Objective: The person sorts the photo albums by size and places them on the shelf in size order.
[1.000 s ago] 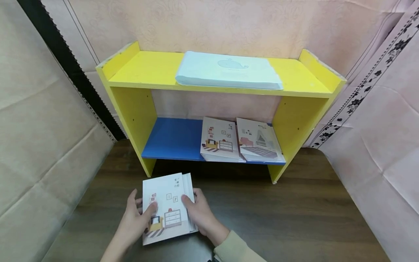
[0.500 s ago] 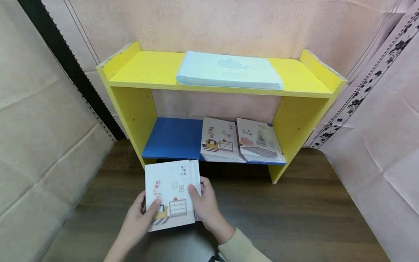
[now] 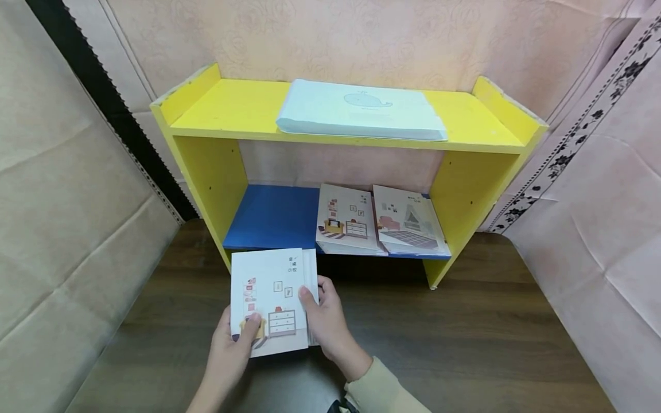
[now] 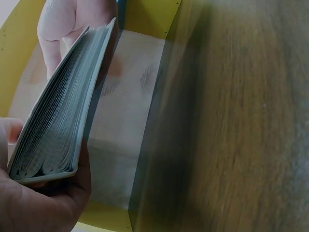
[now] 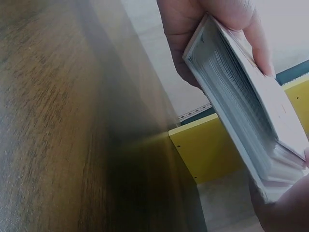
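A white book [image 3: 273, 295] with a furniture drawing on its cover is held up in front of the shelf, tilted. My left hand [image 3: 232, 347] grips its lower left side, thumb on the cover and fingers behind. At the right edge my right hand [image 3: 330, 324] holds it the same way. In the left wrist view the thick page block [image 4: 58, 111] shows between the covers, which stand slightly fanned. The right wrist view shows the pages [image 5: 241, 101] from the other side, both hands around the book. Fingers behind the book are hidden in the head view.
A yellow shelf unit [image 3: 198, 172] stands behind, with a blue lower board [image 3: 279, 215]. On that board lie a similar book stack [image 3: 348, 221] and another stack [image 3: 410, 221] at the right. A pale blue packet with a whale [image 3: 361, 109] lies on top. Below is a wooden table [image 3: 465, 338].
Both hands have raised the book up and slightly right, toward the front of the blue board. Its cover now sits a little more upright. The shelf items have not moved.
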A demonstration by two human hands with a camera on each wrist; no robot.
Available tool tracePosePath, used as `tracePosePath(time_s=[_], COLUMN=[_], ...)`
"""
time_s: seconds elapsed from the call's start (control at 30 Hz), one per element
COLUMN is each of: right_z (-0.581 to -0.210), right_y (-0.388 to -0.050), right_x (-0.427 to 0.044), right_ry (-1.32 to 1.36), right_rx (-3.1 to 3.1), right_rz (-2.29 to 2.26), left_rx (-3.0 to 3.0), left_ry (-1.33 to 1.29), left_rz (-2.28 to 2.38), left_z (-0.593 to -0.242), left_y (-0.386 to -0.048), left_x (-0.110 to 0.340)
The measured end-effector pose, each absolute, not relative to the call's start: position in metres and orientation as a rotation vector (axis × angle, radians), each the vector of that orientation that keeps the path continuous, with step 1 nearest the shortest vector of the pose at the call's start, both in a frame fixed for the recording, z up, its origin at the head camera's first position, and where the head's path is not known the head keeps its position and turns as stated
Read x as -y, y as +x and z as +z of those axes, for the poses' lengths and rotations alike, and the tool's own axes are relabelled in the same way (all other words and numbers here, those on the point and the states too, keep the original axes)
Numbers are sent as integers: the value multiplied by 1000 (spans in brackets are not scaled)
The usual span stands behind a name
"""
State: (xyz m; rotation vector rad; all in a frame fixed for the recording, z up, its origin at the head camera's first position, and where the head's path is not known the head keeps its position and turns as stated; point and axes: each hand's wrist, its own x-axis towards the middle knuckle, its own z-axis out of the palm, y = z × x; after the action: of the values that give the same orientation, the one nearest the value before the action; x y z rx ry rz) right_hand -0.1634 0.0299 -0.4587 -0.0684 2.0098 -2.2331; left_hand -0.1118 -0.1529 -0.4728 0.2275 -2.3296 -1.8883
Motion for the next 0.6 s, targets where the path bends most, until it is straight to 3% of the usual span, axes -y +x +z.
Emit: tracePosePath(time_s=[0.6], right_z=[-460], right_y=[-166], right_x=[-31], right_ry=[-5], right_rx=[-1975], right_rz=[-2166], left_rx=[2261], left_ry=[424], left_rz=[-1953], left_z=[-463], left_y=[-120], left_x=[153])
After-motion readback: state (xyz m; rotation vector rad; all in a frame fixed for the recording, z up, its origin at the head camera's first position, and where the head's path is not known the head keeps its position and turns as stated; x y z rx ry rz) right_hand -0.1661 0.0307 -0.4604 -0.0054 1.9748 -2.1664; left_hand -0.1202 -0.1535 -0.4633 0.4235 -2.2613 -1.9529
